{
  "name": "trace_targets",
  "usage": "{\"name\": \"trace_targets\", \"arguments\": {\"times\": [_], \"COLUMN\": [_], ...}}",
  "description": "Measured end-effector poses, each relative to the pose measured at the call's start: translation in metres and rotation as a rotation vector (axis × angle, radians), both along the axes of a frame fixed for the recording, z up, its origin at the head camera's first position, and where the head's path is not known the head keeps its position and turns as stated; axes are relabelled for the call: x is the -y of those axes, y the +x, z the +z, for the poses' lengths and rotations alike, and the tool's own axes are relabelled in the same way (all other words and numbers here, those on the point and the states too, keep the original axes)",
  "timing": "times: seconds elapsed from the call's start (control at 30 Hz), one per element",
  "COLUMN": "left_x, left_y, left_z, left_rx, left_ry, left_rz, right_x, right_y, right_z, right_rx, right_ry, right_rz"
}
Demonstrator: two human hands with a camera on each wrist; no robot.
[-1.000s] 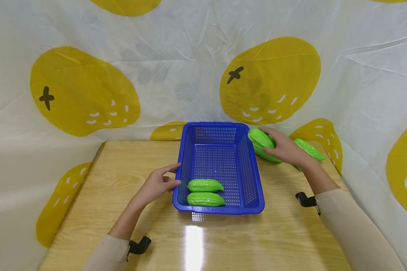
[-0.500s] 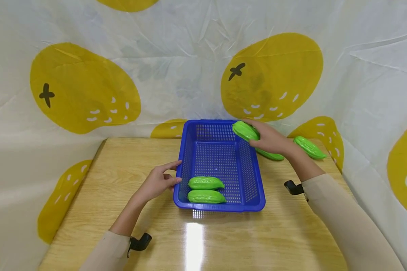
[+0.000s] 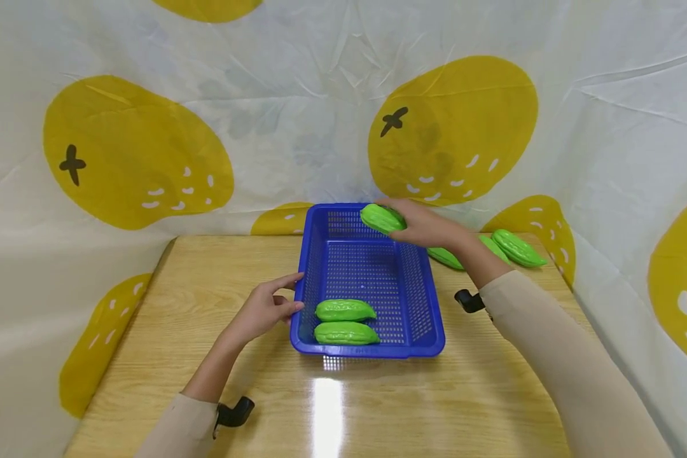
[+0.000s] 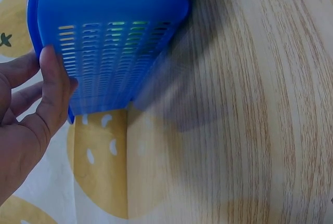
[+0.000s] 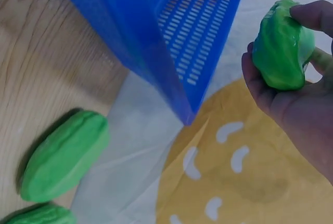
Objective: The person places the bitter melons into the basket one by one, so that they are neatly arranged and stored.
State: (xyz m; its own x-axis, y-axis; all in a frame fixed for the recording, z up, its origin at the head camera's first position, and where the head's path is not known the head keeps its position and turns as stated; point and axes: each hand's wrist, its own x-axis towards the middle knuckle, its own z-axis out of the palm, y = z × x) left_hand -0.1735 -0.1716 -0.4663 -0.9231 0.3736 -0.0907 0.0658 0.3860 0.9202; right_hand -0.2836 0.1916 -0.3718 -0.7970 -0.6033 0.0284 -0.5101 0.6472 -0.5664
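My right hand point(image 3: 420, 222) holds a glossy green bitter melon point(image 3: 379, 218) over the far right part of a blue plastic basket point(image 3: 368, 350). In the right wrist view the thumb and fingers curl round this ridged melon, above the level of the rim. My left hand point(image 3: 263, 310) pinches the basket's left rim, and the left wrist view shows its fingers point(image 4: 52, 76) against the slotted side wall. Two bitter melons lie side by side across the near left end of the basket, the front one point(image 3: 346, 333) close to the near wall.
Several more bitter melons lie on the wooden table point(image 3: 206, 267) right of the basket, one point(image 3: 518, 248) near the back right corner and one point(image 3: 446, 257) partly behind my right forearm. A white curtain point(image 3: 298, 146) with yellow fruit prints hangs along the back and sides.
My right hand has lifted a bitter melon from beside the basket and carried it left, over the rim to above the basket's far end. The left hand stays on the rim.
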Motion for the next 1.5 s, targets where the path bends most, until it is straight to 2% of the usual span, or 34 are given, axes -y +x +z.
{"name": "trace_targets", "arguments": {"times": [0.27, 0.47, 0.87, 1.33, 1.5], "left_x": [0.001, 0.001, 0.0, 0.0, 0.001], "left_y": [0.003, 0.005, 0.002, 0.001, 0.0], "left_z": [-0.002, -0.001, -0.002, -0.003, -0.003], "left_rx": [0.001, 0.002, -0.014, -0.008, -0.012], "left_ry": [0.01, 0.012, 0.026, 0.032, 0.021], "left_rz": [-0.003, 0.007, -0.006, -0.018, -0.018], "right_x": [0.025, 0.039, 0.062, 0.083, 0.087], "right_y": [-0.004, -0.004, -0.01, -0.003, 0.002], "right_z": [-0.012, -0.016, -0.029, -0.049, -0.054], "right_rx": [0.047, 0.071, 0.11, 0.137, 0.169], "right_ry": [0.103, 0.138, 0.248, 0.336, 0.354], "right_rz": [0.02, 0.046, 0.111, 0.217, 0.214]}}
